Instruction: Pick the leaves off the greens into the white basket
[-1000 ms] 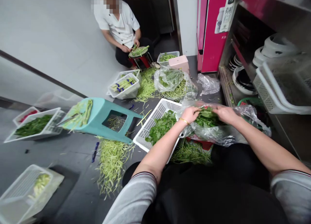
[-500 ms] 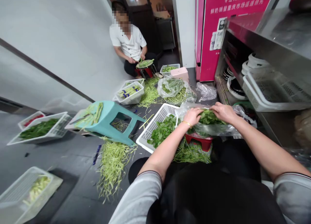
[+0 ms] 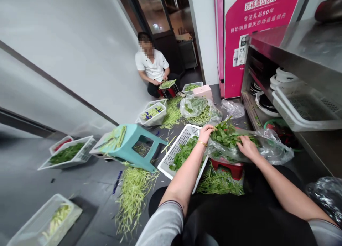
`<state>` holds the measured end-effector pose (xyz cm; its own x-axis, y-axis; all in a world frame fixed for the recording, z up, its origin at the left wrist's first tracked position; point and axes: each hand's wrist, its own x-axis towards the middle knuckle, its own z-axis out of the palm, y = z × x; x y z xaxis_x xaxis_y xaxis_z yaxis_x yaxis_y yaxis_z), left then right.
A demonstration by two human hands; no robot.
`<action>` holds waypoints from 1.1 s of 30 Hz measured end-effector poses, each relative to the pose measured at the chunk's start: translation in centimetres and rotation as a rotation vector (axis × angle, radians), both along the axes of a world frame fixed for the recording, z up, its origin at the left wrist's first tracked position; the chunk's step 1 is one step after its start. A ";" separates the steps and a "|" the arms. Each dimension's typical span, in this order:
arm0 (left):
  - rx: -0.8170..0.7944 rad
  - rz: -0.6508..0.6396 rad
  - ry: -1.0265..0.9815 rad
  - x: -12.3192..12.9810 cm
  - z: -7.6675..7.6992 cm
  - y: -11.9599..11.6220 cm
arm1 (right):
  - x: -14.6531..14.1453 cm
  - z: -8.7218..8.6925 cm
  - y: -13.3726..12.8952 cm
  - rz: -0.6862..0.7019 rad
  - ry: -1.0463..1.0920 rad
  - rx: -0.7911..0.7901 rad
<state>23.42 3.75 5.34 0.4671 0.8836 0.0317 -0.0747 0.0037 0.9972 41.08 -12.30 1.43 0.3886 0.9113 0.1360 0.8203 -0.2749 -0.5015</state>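
Observation:
A clear plastic bag (image 3: 269, 141) lies open on a red stool (image 3: 232, 170), with leafy greens (image 3: 226, 135) inside and rising from its mouth. My left hand (image 3: 206, 134), a gold bracelet at its wrist, has its fingers closed on greens at the bag's left side. On the right side of the same greens is my right hand (image 3: 247, 146), its fingers curled round some leaves. Just left of the bag sits a white slotted basket (image 3: 167, 167) holding more leafy greens. Cut stems (image 3: 219, 182) lie beneath the stool.
A teal stool (image 3: 136, 139) lies to the left, near a pile of peelings (image 3: 133, 196). A person in white (image 3: 152, 64) sits trimming vegetables at the back. A steel shelf (image 3: 299, 43) with baskets stands at right.
The view has shifted, so the scene sits lower. Greens that lay within the bag now stand up out of it, and the bag's mouth is wider open. My hands are farther apart.

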 end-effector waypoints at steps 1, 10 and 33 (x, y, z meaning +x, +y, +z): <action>-0.021 -0.020 -0.024 0.0 0.1 -0.1 | 0.1 0.7 0.6 -0.005 0.070 0.107; 0.292 -0.175 0.108 1.6 1.5 -2.4 | 2.3 9.5 5.0 0.136 0.536 0.406; 0.562 0.136 -0.113 -5.3 16.0 -4.8 | -4.9 19.7 5.5 0.499 -0.443 0.387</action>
<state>18.16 -1.02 21.37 0.3173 0.7688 0.5551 -0.1433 -0.5398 0.8295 36.20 -6.80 21.13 -0.2213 0.8200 0.5278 0.9477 0.3085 -0.0820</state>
